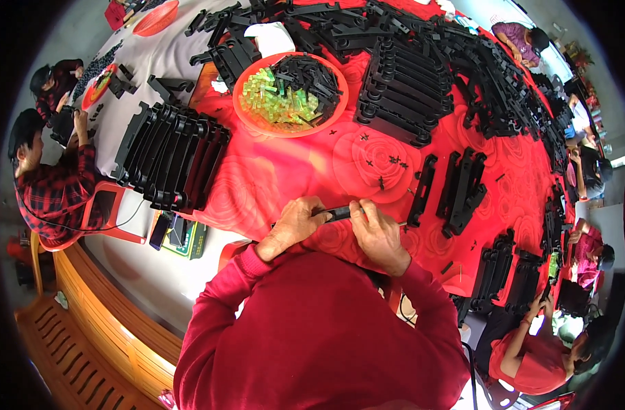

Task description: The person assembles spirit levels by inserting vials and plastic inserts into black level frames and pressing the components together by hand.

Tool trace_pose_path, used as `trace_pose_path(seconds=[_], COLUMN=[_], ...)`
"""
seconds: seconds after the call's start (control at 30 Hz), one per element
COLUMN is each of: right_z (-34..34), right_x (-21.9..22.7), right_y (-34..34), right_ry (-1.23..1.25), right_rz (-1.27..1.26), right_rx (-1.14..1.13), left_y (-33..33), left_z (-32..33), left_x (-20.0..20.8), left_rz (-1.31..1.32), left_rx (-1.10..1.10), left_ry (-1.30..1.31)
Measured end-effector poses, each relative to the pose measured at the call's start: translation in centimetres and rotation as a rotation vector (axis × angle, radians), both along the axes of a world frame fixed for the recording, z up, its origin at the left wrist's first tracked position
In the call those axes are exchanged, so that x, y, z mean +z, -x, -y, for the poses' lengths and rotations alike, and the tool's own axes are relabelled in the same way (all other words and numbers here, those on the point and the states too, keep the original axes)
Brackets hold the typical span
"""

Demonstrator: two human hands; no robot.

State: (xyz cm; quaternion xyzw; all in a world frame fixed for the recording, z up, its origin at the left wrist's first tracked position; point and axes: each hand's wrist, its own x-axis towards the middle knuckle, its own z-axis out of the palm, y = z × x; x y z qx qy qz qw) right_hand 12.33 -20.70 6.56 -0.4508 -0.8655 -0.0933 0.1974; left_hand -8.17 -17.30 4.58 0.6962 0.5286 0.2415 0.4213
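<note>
Both my hands meet over the near edge of the red-clothed table point(258, 174). My left hand point(300, 220) is closed around one end of a black plastic part point(338, 214), a short dark bar. The other end lies in the pinched fingers of my right hand point(379, 236). A thin, pale rod end shows beside the right hand; I cannot make out what it belongs to. Just right of that hand rests a long black plastic bracket point(422, 190), with a few more brackets point(461, 191) beyond it. Tiny black cross-shaped pieces point(394, 160) are scattered ahead of my hands.
A red bowl point(244, 115) holds yellow-green translucent pieces and black strips. Stacked brackets stand at left point(172, 157) and far right point(405, 92), with a large heap point(490, 89) behind. People sit around; a wooden bench point(80, 348) is at lower left.
</note>
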Motion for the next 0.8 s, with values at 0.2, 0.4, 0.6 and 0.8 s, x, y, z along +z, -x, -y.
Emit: trace_pose_path(seconds=[0.2, 0.4, 0.6, 0.8], right_z=[-0.7, -2.0, -9.2, -16.6], right_x=[-0.5, -0.1, 1.1, 1.2], right_y=[1.0, -0.2, -5.8, -7.8], right_ry=[-0.042, 0.179, 0.03, 0.013], right_rz=[0.003, -0.119, -0.11, -0.248], right_rx=[0.283, 0.347, -0.144, -0.2], left_y=[-0.1, 0.3, 4.2, 5.6], left_z=[-1.1, -0.1, -0.2, 2.5], left_x=[-1.3, 2.5, 3.3, -2.9], left_rz=[0.214, 0.191, 0.148, -0.088], left_rx=[-0.133, 0.076, 0.426, 0.475], left_ry=[0.162, -0.074, -0.617, -0.654])
